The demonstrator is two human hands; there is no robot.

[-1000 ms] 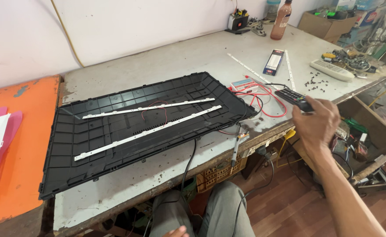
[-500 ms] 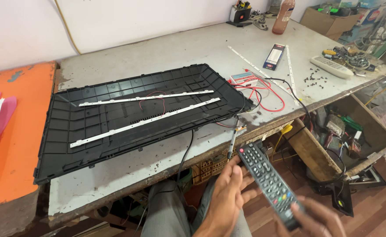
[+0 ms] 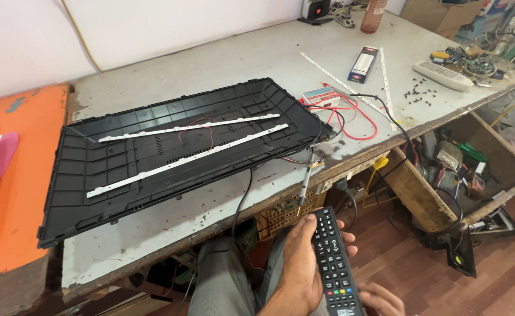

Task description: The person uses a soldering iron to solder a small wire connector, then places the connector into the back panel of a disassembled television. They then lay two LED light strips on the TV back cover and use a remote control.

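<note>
Black tray [image 3: 76, 175]: 2 strips [image 3: 187, 137]; left hand [image 3: 301, 263] gripping remote [image 3: 334, 263].

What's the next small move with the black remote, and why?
Probably bring the right hand fully onto the black remote to press or steady it: the left hand cradles it face up over the lap, and the right fingertips only touch its lower end.
</note>
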